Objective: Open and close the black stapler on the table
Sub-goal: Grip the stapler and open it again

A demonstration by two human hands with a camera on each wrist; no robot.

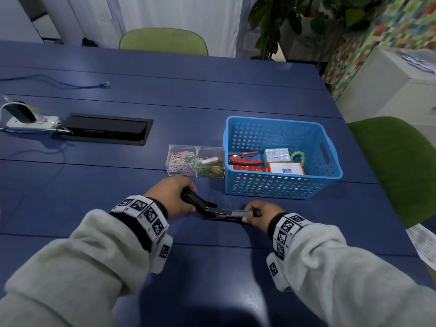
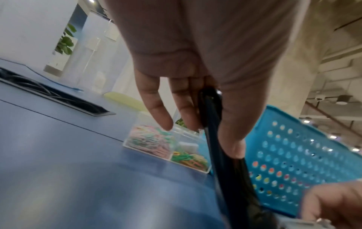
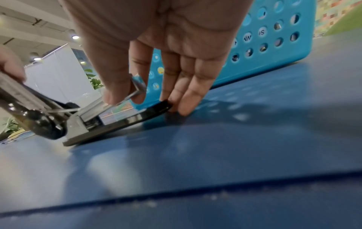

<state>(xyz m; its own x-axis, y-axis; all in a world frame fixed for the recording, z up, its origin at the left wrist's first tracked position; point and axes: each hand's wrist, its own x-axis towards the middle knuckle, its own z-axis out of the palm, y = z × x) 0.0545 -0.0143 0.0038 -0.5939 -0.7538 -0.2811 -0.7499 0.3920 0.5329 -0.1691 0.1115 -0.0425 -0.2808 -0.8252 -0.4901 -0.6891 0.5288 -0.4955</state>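
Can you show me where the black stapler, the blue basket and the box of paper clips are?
black stapler (image 1: 232, 212): head view, on its metal staple rail.
blue basket (image 1: 271, 185): head view, on its perforated front wall.
box of paper clips (image 1: 182, 159): head view, on its left compartment.

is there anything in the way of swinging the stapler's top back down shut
Nothing visible. The left hand holds the black stapler top swung open, the right hand pins the base on the table. The open metal channel looks bare. The right thumb at the front end might need to shift.

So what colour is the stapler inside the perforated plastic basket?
Red stapler, clearest in the head view.
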